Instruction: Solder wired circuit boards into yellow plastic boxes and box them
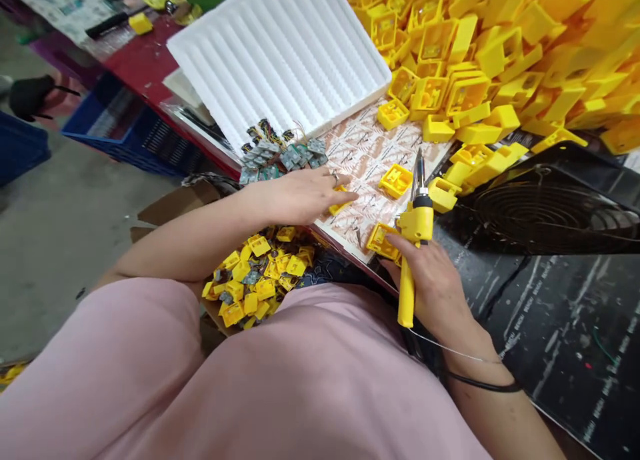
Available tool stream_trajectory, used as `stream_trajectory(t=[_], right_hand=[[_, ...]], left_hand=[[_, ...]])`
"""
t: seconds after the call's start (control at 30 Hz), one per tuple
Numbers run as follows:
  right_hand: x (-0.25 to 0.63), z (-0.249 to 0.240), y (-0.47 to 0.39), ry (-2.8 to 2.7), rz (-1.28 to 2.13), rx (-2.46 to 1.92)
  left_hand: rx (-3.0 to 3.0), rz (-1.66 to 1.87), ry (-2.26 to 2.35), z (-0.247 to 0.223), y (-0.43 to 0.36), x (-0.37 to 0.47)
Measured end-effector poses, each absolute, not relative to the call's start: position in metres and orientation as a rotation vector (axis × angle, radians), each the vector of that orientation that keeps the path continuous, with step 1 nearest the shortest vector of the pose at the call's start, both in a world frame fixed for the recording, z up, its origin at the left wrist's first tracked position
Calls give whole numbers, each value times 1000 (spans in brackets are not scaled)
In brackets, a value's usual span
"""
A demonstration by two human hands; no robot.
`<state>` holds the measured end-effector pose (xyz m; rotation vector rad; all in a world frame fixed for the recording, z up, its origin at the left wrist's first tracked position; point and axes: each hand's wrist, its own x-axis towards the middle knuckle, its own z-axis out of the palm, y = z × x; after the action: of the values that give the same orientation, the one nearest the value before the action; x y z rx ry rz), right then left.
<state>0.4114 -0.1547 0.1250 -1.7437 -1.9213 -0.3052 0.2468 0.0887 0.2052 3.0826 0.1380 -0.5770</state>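
In my right hand (pixel 433 280) is a yellow soldering gun (pixel 407 293), its metal tip pointing away from me and a thin solder wire trailing from its handle end. The thumb and fingers of that hand also touch a yellow plastic housing (pixel 381 239) at the board's near edge. My left hand (pixel 305 197) rests over the patterned board (pixel 360 153), its fingers curled around a small yellow housing (pixel 340 200) that they partly cover. Another open housing (pixel 397 181) lies between the hands. Beside my left hand sit several small circuit boards with wires (pixel 285 155).
A big heap of yellow housings (pixel 465 93) fills the back right. A white ribbed foam tray (pixel 280 53) lies behind the circuit boards. At the right stands a black fan (pixel 540 207). Below my left arm, a box holds yellow parts (pixel 260 273). Blue crates (pixel 120 127) stand left.
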Motion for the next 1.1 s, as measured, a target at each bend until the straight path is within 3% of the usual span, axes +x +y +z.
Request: stream_trajectory(t=[0.27, 0.37, 0.5, 0.6, 0.73, 0.93, 1.1], right_hand=[[427, 127, -175, -1821, -279, -1766], [429, 131, -178, -1809, -327, -1761], [426, 133, -179, -1720, -366, -1808], [424, 134, -178, -1696, -342, -1840], [423, 136, -179, -1681, -336, -1846], [422, 136, -180, -1653, -322, -1862], [418, 138, -176, -1633, -369, -1868]], left_hand=[[3049, -303, 609, 195, 35, 275], [3124, -293, 732, 211, 76, 281], [3255, -680, 449, 217, 146, 281], [3268, -684, 290, 205, 167, 279], [3175, -363, 412, 201, 177, 266], [2330, 654, 756, 219, 215, 238], [2089, 786, 680, 212, 215, 245]])
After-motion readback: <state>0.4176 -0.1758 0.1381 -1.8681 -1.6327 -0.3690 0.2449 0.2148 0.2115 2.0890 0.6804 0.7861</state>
